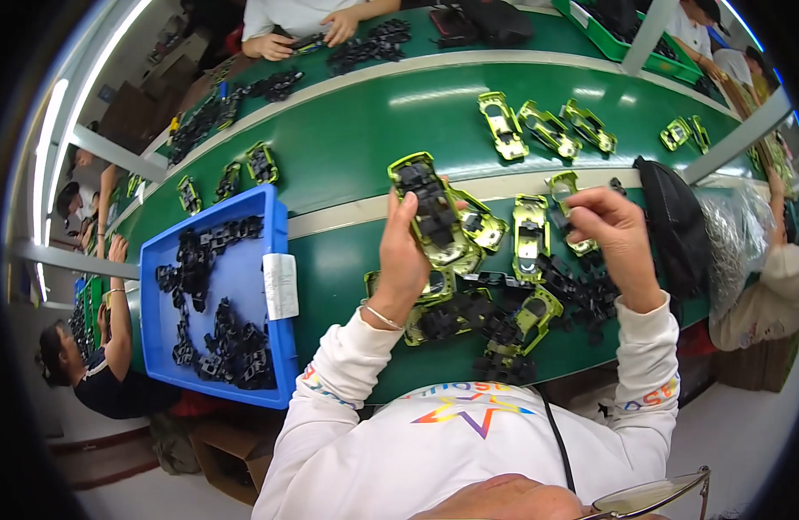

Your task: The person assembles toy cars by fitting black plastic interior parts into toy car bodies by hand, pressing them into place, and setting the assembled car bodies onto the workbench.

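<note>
My left hand [401, 267] grips a toy car [430, 210] with a yellow-green shell, tilted up so its black underside shows. To the right, my right hand [620, 232] is raised with thumb and fingers pinched together; whatever lies between them is too small or hidden to make out. Behind those fingertips is a green car shell [562, 185], partly covered by the hand. Another green car shell [530, 234] lies between my hands. In front of me sits a pile of black car chassis parts [581, 299], mixed with more green shells [535, 314].
A blue bin [287, 347] holding black chassis parts stands at my left. Several green cars [503, 126] rest on the green conveyor belt [347, 130] beyond. A black bag [672, 225] and clear plastic wrap [737, 243] are at the right. Other people work across and to the sides.
</note>
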Available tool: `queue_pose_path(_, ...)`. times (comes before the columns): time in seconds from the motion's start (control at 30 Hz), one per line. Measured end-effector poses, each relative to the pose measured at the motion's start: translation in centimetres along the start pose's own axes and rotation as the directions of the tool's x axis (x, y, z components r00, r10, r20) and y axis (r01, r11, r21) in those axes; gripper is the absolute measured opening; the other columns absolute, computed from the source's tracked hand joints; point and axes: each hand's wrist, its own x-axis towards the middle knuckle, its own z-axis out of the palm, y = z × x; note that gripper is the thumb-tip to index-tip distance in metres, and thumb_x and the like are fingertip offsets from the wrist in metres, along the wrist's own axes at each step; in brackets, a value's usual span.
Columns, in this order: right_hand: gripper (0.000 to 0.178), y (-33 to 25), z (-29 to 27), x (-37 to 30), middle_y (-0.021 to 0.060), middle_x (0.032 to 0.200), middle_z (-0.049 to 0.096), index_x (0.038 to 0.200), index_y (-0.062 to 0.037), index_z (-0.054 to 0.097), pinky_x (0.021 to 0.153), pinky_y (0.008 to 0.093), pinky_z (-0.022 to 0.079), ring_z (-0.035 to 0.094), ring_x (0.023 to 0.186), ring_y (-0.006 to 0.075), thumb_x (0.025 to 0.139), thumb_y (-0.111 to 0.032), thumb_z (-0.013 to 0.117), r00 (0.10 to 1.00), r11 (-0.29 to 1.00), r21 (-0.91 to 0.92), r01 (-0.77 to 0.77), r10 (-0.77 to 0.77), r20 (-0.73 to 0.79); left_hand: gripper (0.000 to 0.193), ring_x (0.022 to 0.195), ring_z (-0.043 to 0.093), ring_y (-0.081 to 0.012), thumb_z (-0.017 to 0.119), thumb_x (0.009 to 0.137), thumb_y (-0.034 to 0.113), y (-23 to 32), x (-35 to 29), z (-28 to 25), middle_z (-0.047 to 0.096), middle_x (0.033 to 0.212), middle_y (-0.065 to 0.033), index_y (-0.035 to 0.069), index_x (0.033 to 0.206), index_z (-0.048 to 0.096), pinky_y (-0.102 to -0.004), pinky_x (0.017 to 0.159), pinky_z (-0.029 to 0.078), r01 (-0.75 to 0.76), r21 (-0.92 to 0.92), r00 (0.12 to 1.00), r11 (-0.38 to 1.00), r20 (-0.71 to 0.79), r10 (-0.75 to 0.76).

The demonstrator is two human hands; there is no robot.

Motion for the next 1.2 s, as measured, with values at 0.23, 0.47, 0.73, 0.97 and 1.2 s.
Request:
queue_pose_path(0.23, 0.028, -0.3, 10.3, 2.8, 0.0066, 0.102, 0.069, 0.121, 0.003, 0.064, 0.078, 0.0246, 0.057, 0.069, 0.085, 0.0116, 0.095, -0.008, 0.065, 0.908, 0.945, 0.215, -0.248, 0.149, 0.392, 0.047, 0.121, 0.058, -0.0268, 0.037, 0.106, 0.03, 0.8, -0.6, 0.7, 0.053, 0.138, -0.0175, 0.005, 0.145, 0.033, -0.0407, 0.105, 0.046, -0.051, 0.039, 0.997, 0.998, 0.054, 0.049)
queue_pose_path(0.47, 0.018, -0.2, 11.9, 4.3, 0.008, 0.084, 0.07, 0.106, 0.0026, 0.06, 0.067, 0.0251, 0.06, 0.071, 0.073, 0.0141, 0.091, -0.003, 0.069, 0.953, 0.945, 0.24, -0.222, 0.158, 0.258, 0.076, 0.13, 0.048, -0.022, 0.059, 0.093, 0.015, 1.0, -0.3, -1.1, 0.043, 0.143, -0.0133, 0.006, 0.154, 0.014, -0.0373, 0.111, 0.039, -0.153, 0.227, 0.963, 0.962, 0.253, 0.093)
queue_pose_path(0.73, 0.016, 0.0, 11.2, 4.4, 0.0006, 0.075, 0.064, 0.1, -0.0014, 0.062, 0.056, 0.0199, 0.046, 0.058, 0.062, 0.004, 0.09, -0.008, 0.072, 0.969, 0.996, 0.02, -0.085, 0.078, 0.234, 0.073, 0.135, 0.047, -0.0255, 0.051, 0.09, 0.004, 1.0, -0.8, -0.4, 0.038, 0.153, -0.0185, 0.005, 0.154, 0.017, -0.039, 0.113, 0.038, -0.176, 0.273, 0.969, 0.946, 0.217, 0.117)
queue_pose_path(0.97, 0.024, 1.4, 11.6, 4.3, -0.0014, 0.071, 0.061, 0.105, 0.0005, 0.06, 0.058, 0.0193, 0.042, 0.052, 0.063, 0.0023, 0.088, -0.01, 0.074, 0.985, 0.997, 0.009, 0.078, -0.078, 0.156, 0.063, 0.127, 0.053, -0.0242, 0.046, 0.092, 0.007, 1.2, -0.8, 0.2, 0.046, 0.145, -0.0173, 0.001, 0.151, 0.024, -0.0375, 0.11, 0.041, -0.085, 0.151, 0.99, 0.985, 0.126, 0.066)
queue_pose_path(1.2, 0.025, 2.5, 13.0, 4.7, 0.0001, 0.069, 0.061, 0.102, -0.0005, 0.057, 0.055, 0.0214, 0.042, 0.053, 0.063, 0.0036, 0.088, -0.011, 0.075, 0.997, 0.999, -0.04, 0.017, -0.014, 0.081, 0.051, 0.103, 0.062, -0.0181, 0.046, 0.088, 0.008, 0.5, -1.2, 0.5, 0.06, 0.115, -0.0094, 0.001, 0.139, 0.042, -0.0321, 0.094, 0.051, -0.008, 0.128, 0.998, 0.992, -0.059, 0.016)
